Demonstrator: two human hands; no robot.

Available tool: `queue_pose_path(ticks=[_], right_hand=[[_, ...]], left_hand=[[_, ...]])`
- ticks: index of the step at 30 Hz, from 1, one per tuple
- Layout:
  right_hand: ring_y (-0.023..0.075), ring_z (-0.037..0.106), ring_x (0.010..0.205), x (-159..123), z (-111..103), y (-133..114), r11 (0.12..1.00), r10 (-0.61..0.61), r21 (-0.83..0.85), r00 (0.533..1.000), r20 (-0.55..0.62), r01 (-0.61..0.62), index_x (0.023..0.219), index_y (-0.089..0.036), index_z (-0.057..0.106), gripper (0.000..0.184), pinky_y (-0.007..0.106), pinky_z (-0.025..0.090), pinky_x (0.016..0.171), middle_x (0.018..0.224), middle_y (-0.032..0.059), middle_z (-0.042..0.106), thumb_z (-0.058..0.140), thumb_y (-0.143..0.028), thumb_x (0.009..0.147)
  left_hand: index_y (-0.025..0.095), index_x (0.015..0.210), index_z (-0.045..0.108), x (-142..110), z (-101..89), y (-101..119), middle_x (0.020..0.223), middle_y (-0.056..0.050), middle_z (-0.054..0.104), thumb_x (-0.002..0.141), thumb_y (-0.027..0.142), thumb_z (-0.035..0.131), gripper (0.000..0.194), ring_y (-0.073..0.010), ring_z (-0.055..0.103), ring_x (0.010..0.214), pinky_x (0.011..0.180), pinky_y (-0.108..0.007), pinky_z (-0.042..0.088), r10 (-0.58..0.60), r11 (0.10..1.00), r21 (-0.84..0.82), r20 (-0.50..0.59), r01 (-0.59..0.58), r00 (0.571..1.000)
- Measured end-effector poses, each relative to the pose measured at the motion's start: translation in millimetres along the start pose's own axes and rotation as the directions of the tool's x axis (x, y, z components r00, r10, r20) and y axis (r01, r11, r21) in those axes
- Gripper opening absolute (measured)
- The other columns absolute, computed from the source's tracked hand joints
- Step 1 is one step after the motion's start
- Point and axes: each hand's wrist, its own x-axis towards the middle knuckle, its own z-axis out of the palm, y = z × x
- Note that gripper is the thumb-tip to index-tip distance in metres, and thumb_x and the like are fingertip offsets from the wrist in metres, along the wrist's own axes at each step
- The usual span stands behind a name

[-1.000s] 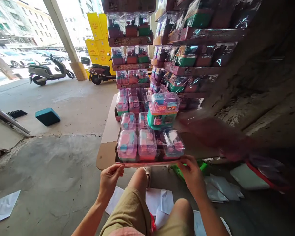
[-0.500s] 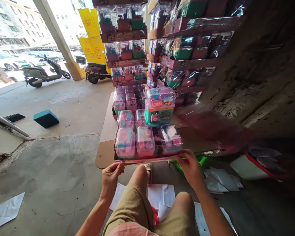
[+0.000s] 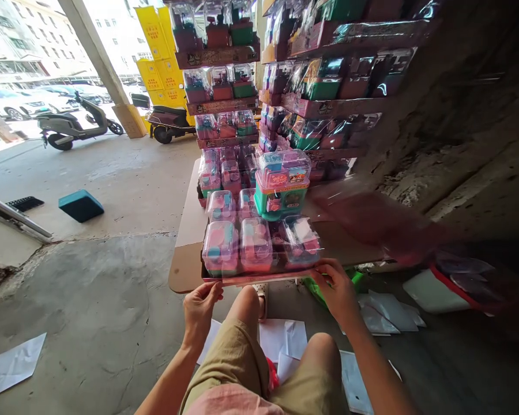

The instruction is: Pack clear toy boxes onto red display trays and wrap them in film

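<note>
A shallow display tray (image 3: 211,279) holds several pink toy boxes (image 3: 256,245) with clear domed lids, at the near edge of a table. One teal and pink toy box (image 3: 282,196) stands upright on top of the others. At the tray's front left, my left hand (image 3: 201,305) is closed in a pinch. My right hand (image 3: 337,291) pinches at the front right corner. Between the fingertips runs the edge of what looks like clear plastic film (image 3: 266,279), lying along the tray's front; it is thin and hard to make out.
Tall stacks of film-wrapped toy trays (image 3: 218,106) rise behind on the brown table (image 3: 184,265). White sheets (image 3: 283,337) lie on the floor around my legs. Right of the table are a white tub (image 3: 428,291) and a rough wall. Scooters (image 3: 75,124) stand at left.
My left hand has shifted slightly right along the tray's front edge, with the see-through edge beside its fingertips. My right hand stays at the corner. The view has tipped a little.
</note>
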Motion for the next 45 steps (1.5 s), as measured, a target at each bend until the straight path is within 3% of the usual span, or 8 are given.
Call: queue_pose_path(ticks=[12, 19, 37, 45], right_hand=[[0.0162, 0.058, 0.068, 4, -4, 8, 0.993, -0.100, -0.053, 0.995, 0.022, 0.101, 0.065, -0.019, 0.061, 0.034, 0.029, 0.052, 0.058, 0.085, 0.0065, 0.056, 0.057, -0.050, 0.080], [0.0178, 0.059, 0.074, 5, -6, 12, 0.985, -0.162, -0.055, 0.985, 0.057, 0.165, 0.068, -0.019, 0.064, 0.030, 0.031, 0.054, 0.061, 0.086, 0.0069, 0.056, 0.058, -0.046, 0.080], [0.0198, 0.059, 0.082, 4, -9, 22, 0.980, -0.187, -0.052, 0.976, 0.112, 0.193, 0.069, -0.021, 0.066, 0.026, 0.034, 0.054, 0.067, 0.093, 0.0078, 0.055, 0.061, -0.044, 0.079], [0.0196, 0.059, 0.079, 4, -4, 17, 0.971, -0.204, -0.111, 0.977, 0.057, 0.209, 0.069, -0.020, 0.066, 0.023, 0.035, 0.051, 0.066, 0.089, 0.0067, 0.057, 0.062, -0.041, 0.079]], left_hand=[[0.014, 0.065, 0.071, -1, 7.1, 1, 0.052, -0.003, 0.065, 0.068, 0.049, 0.062, 0.036, -0.0131, 0.056, 0.049, 0.051, -0.021, 0.041, 0.113, 0.986, 0.127, -0.060, -0.105, 0.992], [0.015, 0.068, 0.072, -1, 8.5, -4, 0.060, -0.005, 0.071, 0.069, 0.049, 0.062, 0.035, -0.0166, 0.062, 0.055, 0.053, -0.023, 0.044, 0.158, 0.978, 0.147, -0.079, -0.145, 0.984], [0.018, 0.069, 0.071, -2, 7.9, -3, 0.064, -0.004, 0.072, 0.072, 0.048, 0.059, 0.033, -0.0178, 0.065, 0.060, 0.060, -0.024, 0.045, 0.186, 0.964, 0.208, -0.095, -0.163, 0.978], [0.019, 0.066, 0.069, -4, 8.1, -5, 0.065, -0.004, 0.072, 0.073, 0.046, 0.058, 0.030, -0.0172, 0.064, 0.059, 0.061, -0.025, 0.043, 0.250, 0.931, 0.303, -0.125, -0.203, 0.960]])
